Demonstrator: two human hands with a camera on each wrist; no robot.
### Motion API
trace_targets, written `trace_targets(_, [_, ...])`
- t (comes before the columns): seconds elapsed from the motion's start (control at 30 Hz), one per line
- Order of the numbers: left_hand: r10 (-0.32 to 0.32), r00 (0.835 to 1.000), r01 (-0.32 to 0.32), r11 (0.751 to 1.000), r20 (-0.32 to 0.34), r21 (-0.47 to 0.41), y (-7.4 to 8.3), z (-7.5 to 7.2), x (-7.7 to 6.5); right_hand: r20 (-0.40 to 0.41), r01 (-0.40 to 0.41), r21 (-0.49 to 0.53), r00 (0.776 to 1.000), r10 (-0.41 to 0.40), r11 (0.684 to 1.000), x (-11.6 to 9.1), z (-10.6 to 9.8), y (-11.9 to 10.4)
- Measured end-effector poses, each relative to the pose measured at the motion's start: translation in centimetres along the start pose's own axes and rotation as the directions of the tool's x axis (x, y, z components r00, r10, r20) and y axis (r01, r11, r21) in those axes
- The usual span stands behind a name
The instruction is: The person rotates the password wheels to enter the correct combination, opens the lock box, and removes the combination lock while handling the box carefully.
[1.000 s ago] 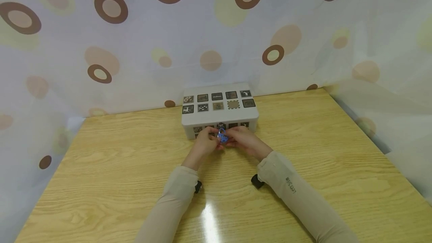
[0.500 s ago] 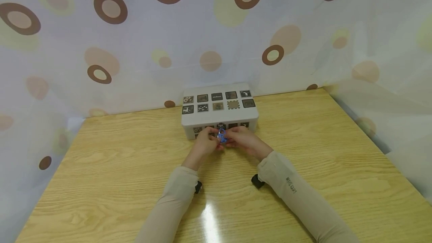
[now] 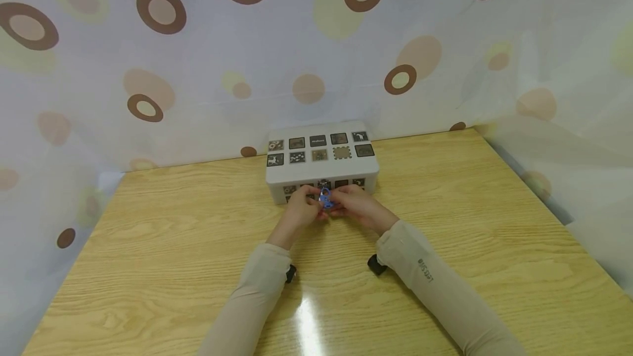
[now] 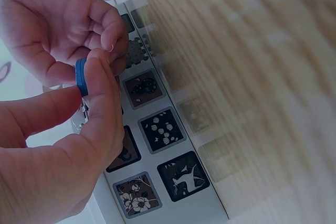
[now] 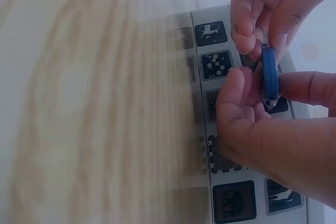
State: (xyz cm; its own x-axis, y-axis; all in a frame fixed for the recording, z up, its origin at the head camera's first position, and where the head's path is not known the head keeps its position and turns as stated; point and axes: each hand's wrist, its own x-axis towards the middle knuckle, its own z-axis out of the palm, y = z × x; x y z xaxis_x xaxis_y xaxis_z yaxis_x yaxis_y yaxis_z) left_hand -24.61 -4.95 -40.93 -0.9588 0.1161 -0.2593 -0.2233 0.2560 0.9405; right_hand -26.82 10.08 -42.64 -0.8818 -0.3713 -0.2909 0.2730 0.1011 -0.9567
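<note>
A small blue padlock (image 3: 326,200) with a rounded shackle is held at the front of a white box (image 3: 316,171), just below its metal latch (image 3: 323,183). My left hand (image 3: 300,209) pinches the padlock from the left, thumb against one face and fingers against the other. From the other side my right hand (image 3: 362,205) also pinches it between thumb and curled fingers. Both wrist views show the blue padlock body (image 5: 270,77) edge-on between the two hands. Whether the shackle passes through the latch cannot be told.
The lidded box, printed with dark square pictures, stands at the far edge of the wooden table (image 3: 188,246). A white curtain (image 3: 198,65) with brown circles hangs right behind it. Both forearms wear pale sleeves (image 3: 440,279), with dark straps at the wrists.
The padlock tilts very slightly between the fingers. Both hands keep their grip in the same place, and the box has not moved.
</note>
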Motion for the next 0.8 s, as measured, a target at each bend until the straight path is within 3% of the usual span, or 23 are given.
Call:
trace_targets(0.47, [0.006, 1.0, -0.006, 1.0, 0.005, 0.011, 0.13, 0.08, -0.19, -0.037, -0.025, 0.084, 0.999, 0.028, 0.996, 0.01, -0.37, 0.28])
trace_targets(0.8, [0.025, 1.0, -0.024, 1.0, -0.005, 0.016, 0.07, 0.18, -0.1, -0.046, -0.021, 0.089, 0.999, 0.025, 0.996, 0.07, -0.84, 0.55])
